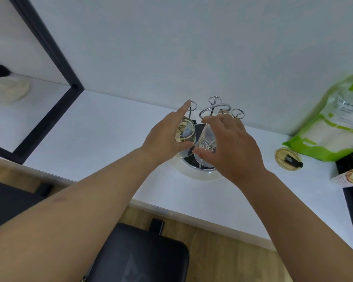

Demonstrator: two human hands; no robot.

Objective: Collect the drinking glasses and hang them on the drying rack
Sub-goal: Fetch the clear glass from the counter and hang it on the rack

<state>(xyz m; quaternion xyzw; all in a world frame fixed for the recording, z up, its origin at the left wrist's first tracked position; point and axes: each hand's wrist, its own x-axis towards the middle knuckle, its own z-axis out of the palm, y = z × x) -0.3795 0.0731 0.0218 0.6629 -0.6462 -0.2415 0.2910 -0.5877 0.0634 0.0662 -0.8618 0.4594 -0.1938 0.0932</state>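
Black padded stool [139, 255], lowest in view, below the white countertop [102, 129]. Left hand [167, 137]: fingers wrapped on a clear drinking glass [184, 132], index finger pointing out straight. Right hand [230, 145]: thumb and fingers curled around a second clear glass [207, 141]. Both glasses sit tilted over the chrome wire drying rack [214, 109] on its round white base [202, 176], touching near their lower ends. Right of rack: round amber lid [287, 158], green-and-white bag [332, 127].
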